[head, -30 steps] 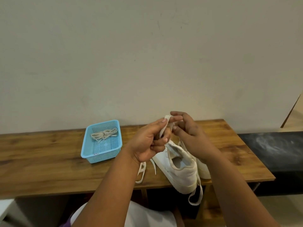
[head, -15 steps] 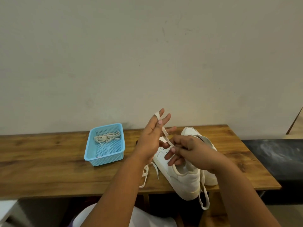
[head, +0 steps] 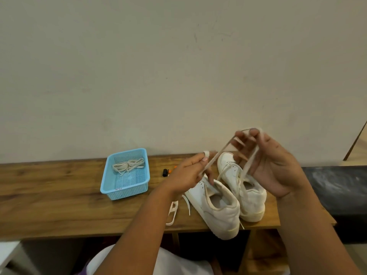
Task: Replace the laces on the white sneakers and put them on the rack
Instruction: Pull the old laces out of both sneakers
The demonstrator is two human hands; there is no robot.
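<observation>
Two white leather sneakers [head: 228, 201] sit side by side on the brown wooden bench [head: 59, 205], near its front edge. Left hand [head: 188, 175], fingers curled, pinches a flat cream shoelace [head: 220, 153] above the nearer sneaker. Right hand [head: 274, 165] is raised, the lace looped over its half-curled fingers. Light blue plastic mesh basket [head: 125, 173] to the left holds bundled cream laces [head: 129, 165]. Small black object [head: 164, 172] beside the basket.
</observation>
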